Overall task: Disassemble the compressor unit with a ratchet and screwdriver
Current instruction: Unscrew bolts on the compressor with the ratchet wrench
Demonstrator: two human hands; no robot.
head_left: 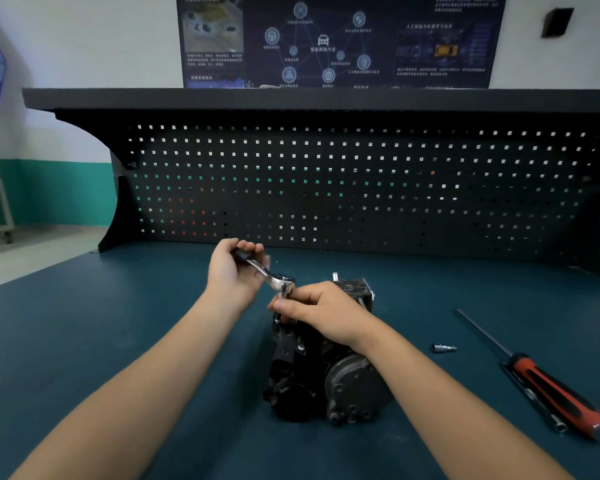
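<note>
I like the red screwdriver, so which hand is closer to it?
Right. The right hand pinches the ratchet just below its head, left of the screwdriver. The left hand grips the ratchet's handle, even farther left.

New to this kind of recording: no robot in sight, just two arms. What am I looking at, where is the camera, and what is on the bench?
One picture, from a camera on the person's head, looking down at bare hands. The left hand grips the ratchet by its handle; the right hand pinches the socket under its head, atop the dark compressor unit. On the bench to the right lie a small loose bit and a red-and-black screwdriver. A pegboard stands behind.
</note>
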